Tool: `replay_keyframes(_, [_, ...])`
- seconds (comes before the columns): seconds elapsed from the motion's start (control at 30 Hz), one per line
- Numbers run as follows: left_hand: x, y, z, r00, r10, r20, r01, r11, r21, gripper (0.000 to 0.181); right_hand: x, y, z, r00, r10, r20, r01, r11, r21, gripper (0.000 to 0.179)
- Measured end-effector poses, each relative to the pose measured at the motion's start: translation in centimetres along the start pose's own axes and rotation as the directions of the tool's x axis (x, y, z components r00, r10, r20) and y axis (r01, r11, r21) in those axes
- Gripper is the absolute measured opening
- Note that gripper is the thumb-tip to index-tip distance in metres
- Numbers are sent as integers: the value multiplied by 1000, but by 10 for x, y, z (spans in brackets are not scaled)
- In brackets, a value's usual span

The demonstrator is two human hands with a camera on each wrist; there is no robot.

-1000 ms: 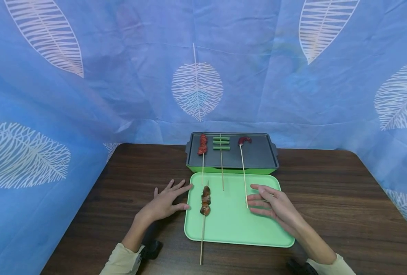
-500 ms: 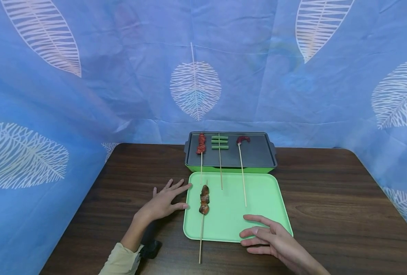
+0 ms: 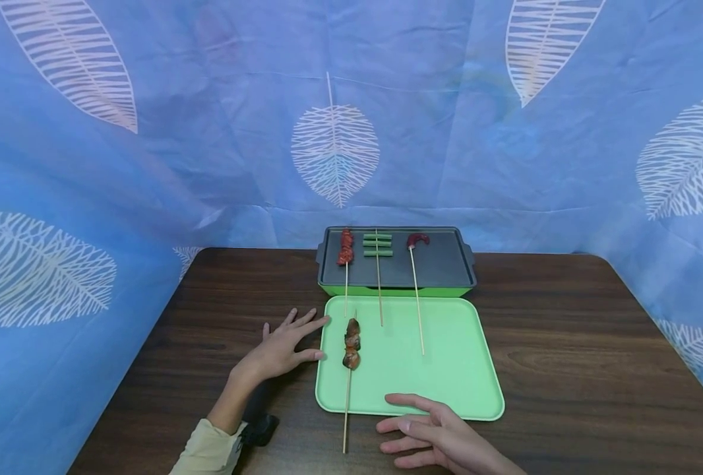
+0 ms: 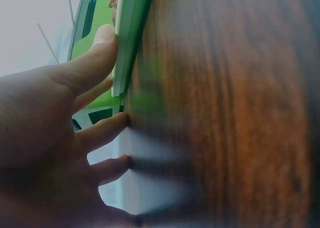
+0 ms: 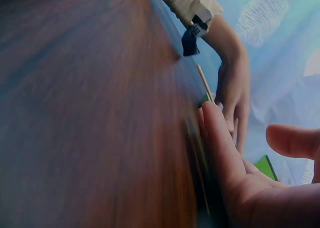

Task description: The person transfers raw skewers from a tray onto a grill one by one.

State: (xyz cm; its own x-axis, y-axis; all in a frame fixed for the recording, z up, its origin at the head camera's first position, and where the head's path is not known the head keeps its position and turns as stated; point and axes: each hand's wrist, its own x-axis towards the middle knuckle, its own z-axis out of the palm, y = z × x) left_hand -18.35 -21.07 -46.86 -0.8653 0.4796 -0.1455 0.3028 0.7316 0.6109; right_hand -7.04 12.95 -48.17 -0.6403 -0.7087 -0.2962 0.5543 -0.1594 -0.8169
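Note:
My left hand (image 3: 280, 351) rests at the left edge of the light green tray (image 3: 446, 369), fingers spread. In the left wrist view its thumb (image 4: 102, 48) touches the tray's rim and other fingertips touch the table. My right hand (image 3: 437, 435) hovers by the tray's front edge, thumb and fingers apart, holding nothing. Left of it lies a skewer of browned chunks (image 3: 351, 343), its stick poking over the tray's front rim. On the grill (image 3: 446, 260) lie a red meat skewer (image 3: 345, 247), a green vegetable skewer (image 3: 378, 244) and a dark red curled skewer (image 3: 418, 240).
The grill's dark plate sits on a green base directly behind the tray. Sticks of its skewers reach out over the tray. A dark wooden table (image 3: 565, 349) carries everything. Behind it hangs a blue cloth (image 3: 239, 132) with white leaf prints.
My right hand has left the stick of the dark red skewer and moved toward me and leftward, to the tray's front edge. The left hand stays in place.

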Motion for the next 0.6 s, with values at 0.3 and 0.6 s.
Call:
replay_keyframes(0.3, [3,-2,1,1000,4,-3,-4,1000,14,71,28,3,15,998,41,48,-44,998,47,63])
replay_keyframes(0.6, [2,-3,2,1000,6,-6,-6,1000,14,70,48,3,28,996,64,67,-76,977,202,71])
